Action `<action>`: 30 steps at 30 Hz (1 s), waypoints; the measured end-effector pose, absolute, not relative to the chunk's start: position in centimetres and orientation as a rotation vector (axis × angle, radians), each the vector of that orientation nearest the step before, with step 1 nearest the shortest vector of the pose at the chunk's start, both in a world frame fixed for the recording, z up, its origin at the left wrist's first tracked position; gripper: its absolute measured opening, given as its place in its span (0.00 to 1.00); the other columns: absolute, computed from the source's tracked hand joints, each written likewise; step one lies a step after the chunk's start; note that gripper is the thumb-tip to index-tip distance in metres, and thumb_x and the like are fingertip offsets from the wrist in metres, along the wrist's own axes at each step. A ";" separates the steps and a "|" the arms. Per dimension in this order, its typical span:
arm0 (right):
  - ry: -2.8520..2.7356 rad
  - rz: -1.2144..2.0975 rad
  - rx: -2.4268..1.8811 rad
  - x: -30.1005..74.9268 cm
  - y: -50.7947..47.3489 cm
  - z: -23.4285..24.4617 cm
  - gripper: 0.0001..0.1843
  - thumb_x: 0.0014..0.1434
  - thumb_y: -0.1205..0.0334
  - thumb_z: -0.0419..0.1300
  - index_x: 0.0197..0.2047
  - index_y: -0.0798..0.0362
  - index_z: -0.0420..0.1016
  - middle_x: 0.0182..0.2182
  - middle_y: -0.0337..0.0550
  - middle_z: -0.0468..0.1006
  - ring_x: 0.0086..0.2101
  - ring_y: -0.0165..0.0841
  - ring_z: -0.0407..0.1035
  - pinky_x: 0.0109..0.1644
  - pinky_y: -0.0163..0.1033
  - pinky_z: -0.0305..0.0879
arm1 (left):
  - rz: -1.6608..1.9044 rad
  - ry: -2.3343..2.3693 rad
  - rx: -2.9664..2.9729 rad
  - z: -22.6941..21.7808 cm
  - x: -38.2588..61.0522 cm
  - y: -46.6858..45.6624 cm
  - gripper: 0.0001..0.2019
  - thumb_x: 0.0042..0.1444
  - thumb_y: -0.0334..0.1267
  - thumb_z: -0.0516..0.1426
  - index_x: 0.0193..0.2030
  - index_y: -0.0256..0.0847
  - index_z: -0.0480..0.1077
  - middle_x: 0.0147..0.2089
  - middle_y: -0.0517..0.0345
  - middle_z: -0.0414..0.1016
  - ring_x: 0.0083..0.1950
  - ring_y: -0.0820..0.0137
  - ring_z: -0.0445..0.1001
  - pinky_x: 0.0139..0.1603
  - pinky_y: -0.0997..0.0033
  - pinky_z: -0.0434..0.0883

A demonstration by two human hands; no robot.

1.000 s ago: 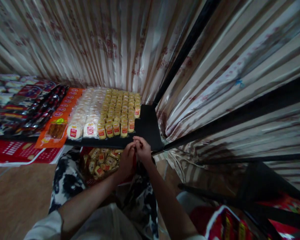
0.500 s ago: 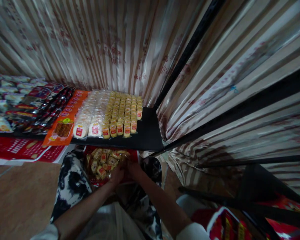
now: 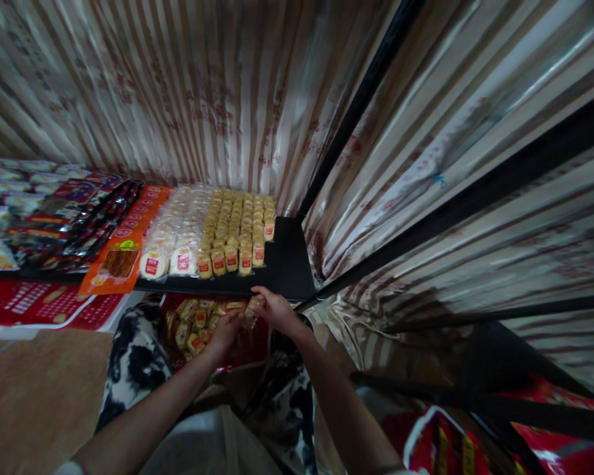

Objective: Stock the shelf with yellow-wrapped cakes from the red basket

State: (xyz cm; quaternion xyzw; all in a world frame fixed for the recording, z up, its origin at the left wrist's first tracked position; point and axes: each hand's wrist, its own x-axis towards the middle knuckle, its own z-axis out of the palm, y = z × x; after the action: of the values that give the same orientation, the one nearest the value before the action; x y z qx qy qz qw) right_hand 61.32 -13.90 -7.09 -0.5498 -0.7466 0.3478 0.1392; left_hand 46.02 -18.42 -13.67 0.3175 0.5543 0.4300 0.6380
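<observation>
Over a red bag [image 3: 257,353] between the knees, my right hand [image 3: 276,311] is closed on a small clear-wrapped yellow snack pack [image 3: 250,316]. My left hand [image 3: 226,332] meets it from the left, with its fingers pinched at the pack's near side. Many more wrapped yellow snack packs [image 3: 193,323] lie loose in the bag, left of the hands. On the black shelf [image 3: 290,254] just beyond, similar yellow packs [image 3: 231,256] stand in tidy rows with red labels facing me. The fingertips and the pack are dim and partly blurred.
Left along the shelf are white round wrapped snacks [image 3: 153,262], an orange packet [image 3: 121,257], dark packets [image 3: 74,221] and white bags [image 3: 22,181]. Black frame bars [image 3: 361,109] and a striped curtain [image 3: 178,86] stand behind. Red packages [image 3: 440,442] lie at lower right.
My hands have risen from low in the red bag and drawn slightly apart, with a snack pack now showing between them. The right hand is nearer the shelf edge. The view has shifted slightly.
</observation>
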 end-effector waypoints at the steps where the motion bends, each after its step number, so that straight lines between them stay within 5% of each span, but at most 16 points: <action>1: -2.019 1.044 -1.567 61.5 -13.9 -7.3 0.21 0.56 0.60 0.58 0.54 0.48 0.67 0.40 0.41 0.80 0.37 0.33 0.74 0.43 0.37 0.68 | 1.002 1.264 0.714 -13.2 46.1 -18.2 0.23 0.38 0.53 0.62 0.36 0.37 0.73 0.33 0.55 0.77 0.33 0.68 0.74 0.35 0.69 0.70; 8: -1.327 1.052 -1.559 61.8 -14.2 -8.8 0.18 0.52 0.55 0.60 0.45 0.53 0.69 0.28 0.38 0.77 0.28 0.30 0.73 0.35 0.37 0.71 | 1.140 1.410 0.935 -10.1 47.7 -16.3 0.18 0.49 0.50 0.56 0.40 0.37 0.71 0.38 0.53 0.76 0.38 0.67 0.74 0.40 0.68 0.71; 12: -1.127 1.179 -1.386 61.3 -14.5 -8.0 0.17 0.53 0.51 0.58 0.42 0.53 0.69 0.34 0.44 0.79 0.34 0.33 0.75 0.41 0.39 0.72 | 1.209 1.583 1.235 -8.6 49.5 -15.4 0.14 0.56 0.44 0.51 0.41 0.38 0.70 0.39 0.52 0.74 0.41 0.65 0.72 0.46 0.63 0.70; 17: -1.039 1.207 -1.267 61.5 -13.9 -7.6 0.19 0.51 0.51 0.62 0.44 0.51 0.69 0.41 0.46 0.79 0.41 0.35 0.75 0.48 0.41 0.71 | 1.274 1.648 1.579 -7.8 51.5 -14.8 0.12 0.58 0.40 0.51 0.45 0.40 0.70 0.44 0.50 0.71 0.48 0.63 0.68 0.54 0.58 0.67; 30: -0.994 1.080 -1.357 64.4 -9.2 -9.8 0.16 0.52 0.52 0.58 0.41 0.51 0.71 0.34 0.42 0.79 0.34 0.33 0.74 0.41 0.38 0.72 | 1.163 1.531 1.717 -9.0 54.8 -13.2 0.21 0.56 0.32 0.48 0.56 0.39 0.68 0.55 0.45 0.69 0.57 0.59 0.65 0.62 0.53 0.63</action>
State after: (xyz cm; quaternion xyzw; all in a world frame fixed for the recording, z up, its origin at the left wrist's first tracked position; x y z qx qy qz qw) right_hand 64.35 -9.21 -9.77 -0.5710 -0.4185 0.4546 0.5405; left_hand 54.75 -13.20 -8.97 0.6397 0.5704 0.4335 0.2784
